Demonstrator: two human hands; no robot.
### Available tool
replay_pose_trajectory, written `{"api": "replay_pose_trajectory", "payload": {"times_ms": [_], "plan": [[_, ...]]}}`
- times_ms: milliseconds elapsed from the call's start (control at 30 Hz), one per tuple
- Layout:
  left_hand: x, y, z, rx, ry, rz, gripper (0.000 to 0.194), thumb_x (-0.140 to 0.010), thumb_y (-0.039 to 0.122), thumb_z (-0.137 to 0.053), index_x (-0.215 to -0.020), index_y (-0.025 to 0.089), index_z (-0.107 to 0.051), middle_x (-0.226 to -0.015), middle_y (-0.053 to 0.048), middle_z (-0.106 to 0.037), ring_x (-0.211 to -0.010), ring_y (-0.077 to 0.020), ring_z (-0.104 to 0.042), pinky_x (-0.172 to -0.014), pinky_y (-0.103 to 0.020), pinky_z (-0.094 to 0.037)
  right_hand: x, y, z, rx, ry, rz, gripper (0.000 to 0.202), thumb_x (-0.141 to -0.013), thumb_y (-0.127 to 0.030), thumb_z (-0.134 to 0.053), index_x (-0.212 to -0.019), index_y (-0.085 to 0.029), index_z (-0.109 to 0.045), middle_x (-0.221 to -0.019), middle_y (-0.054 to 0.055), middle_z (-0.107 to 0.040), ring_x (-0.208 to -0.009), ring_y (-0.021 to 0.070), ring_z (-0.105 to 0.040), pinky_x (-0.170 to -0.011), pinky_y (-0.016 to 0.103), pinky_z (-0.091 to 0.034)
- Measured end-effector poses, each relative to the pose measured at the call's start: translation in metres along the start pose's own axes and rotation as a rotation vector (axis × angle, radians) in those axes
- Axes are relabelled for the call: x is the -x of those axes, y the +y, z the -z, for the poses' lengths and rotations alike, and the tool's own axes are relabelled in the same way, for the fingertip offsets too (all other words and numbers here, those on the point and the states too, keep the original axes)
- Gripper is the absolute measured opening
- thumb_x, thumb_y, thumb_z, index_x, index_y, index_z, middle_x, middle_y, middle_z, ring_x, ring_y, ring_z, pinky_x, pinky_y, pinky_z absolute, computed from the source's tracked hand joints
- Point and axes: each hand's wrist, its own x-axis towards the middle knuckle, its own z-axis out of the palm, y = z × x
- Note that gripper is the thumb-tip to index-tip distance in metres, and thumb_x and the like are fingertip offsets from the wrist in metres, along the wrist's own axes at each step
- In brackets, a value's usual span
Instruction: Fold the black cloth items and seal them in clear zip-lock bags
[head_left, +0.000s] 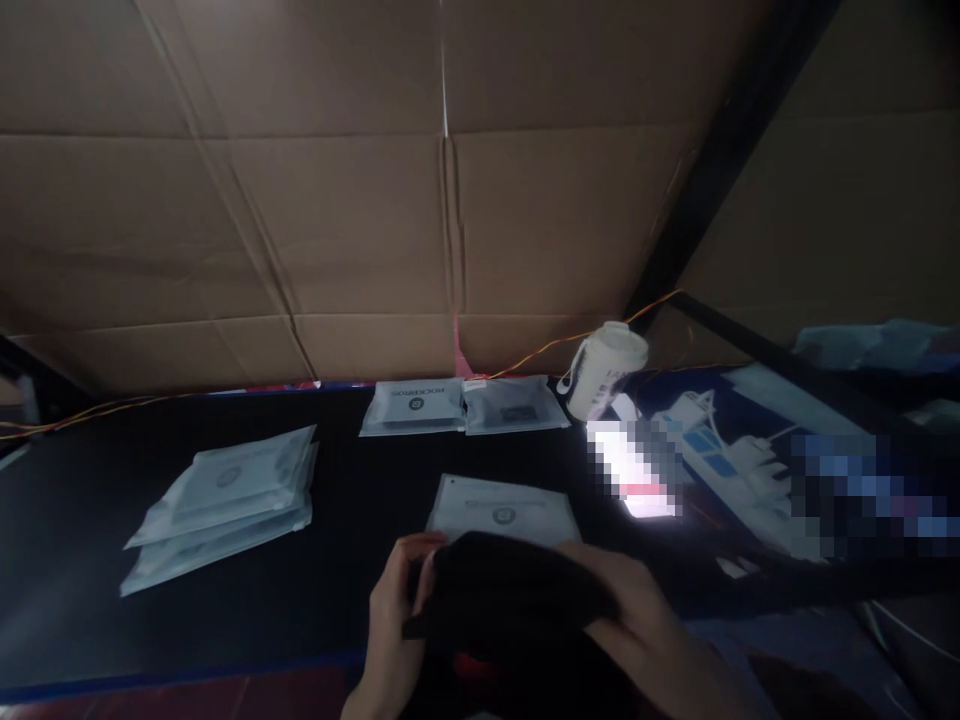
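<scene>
Between both hands, at the table's front edge, is a folded piece of black fabric (517, 590); its exact kind is too dark to make out. My left hand (397, 610) grips its left side with curled fingers. On the right side, my right hand (630, 610) is closed round the fabric. Just beyond it a frosted plastic zip bag (502, 505) with a round logo lies flat on the table, its near part covered by the fabric. A stack of similar bags (225, 500) rests to the left.
Two more filled bags, a left one (412, 405) and a right one (517, 403), lie at the back of the black table (360, 560). A white cup (607, 370) stands beside a lit phone (634, 470). Cardboard (337, 220) forms the back wall, with thin wires (555, 345) along it.
</scene>
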Motion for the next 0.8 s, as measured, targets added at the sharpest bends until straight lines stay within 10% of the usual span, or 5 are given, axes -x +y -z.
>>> {"api": "replay_pose_trajectory", "payload": {"times_ms": [167, 333, 600, 800], "plan": [[-0.001, -0.008, 0.000, -0.079, -0.043, -0.104, 0.016, -0.093, 0.033, -0.048, -0.096, 0.022, -0.060, -0.101, -0.006, -0.065, -0.096, -0.0217, -0.063, -0.082, -0.034, -0.051, -0.007, 0.012, 0.013, -0.185, 0.505, -0.226, 0.023, -0.086, -0.030, -0.058, -0.103, -0.020, -0.070, -0.093, 0.007, -0.074, -0.081, 0.0232, -0.071, -0.069, 0.033, -0.058], [0.004, -0.014, 0.001, -0.152, -0.125, -0.141, 0.015, -0.093, 0.032, -0.049, -0.092, 0.024, -0.061, -0.114, -0.007, -0.060, -0.101, -0.0215, -0.062, -0.085, -0.034, -0.051, -0.031, 0.022, 0.019, 0.288, 0.817, 0.116, 0.031, -0.083, -0.020, -0.059, -0.113, -0.020, -0.063, -0.099, 0.009, -0.071, -0.092, 0.0255, -0.067, -0.080, 0.039, -0.055], [0.008, -0.015, 0.008, -0.187, -0.120, -0.107, 0.016, -0.093, 0.034, -0.049, -0.092, 0.024, -0.062, -0.103, -0.005, -0.062, -0.096, -0.0203, -0.063, -0.080, -0.031, -0.051, -0.020, 0.055, -0.068, 0.659, -0.049, 0.222, 0.045, -0.083, -0.026, -0.062, -0.128, -0.022, -0.055, -0.140, 0.014, -0.048, -0.129, 0.0326, -0.043, -0.102, 0.056, -0.040], [0.004, -0.014, 0.010, -0.159, -0.145, -0.084, 0.017, -0.094, 0.035, -0.048, -0.092, 0.023, -0.061, -0.091, -0.003, -0.063, -0.085, -0.0186, -0.063, -0.074, -0.029, -0.050, -0.009, 0.066, -0.074, 0.638, -0.184, 0.188, 0.057, -0.082, -0.035, -0.066, -0.134, -0.023, -0.049, -0.147, 0.013, -0.038, -0.136, 0.0312, -0.033, -0.105, 0.052, -0.038]]}}
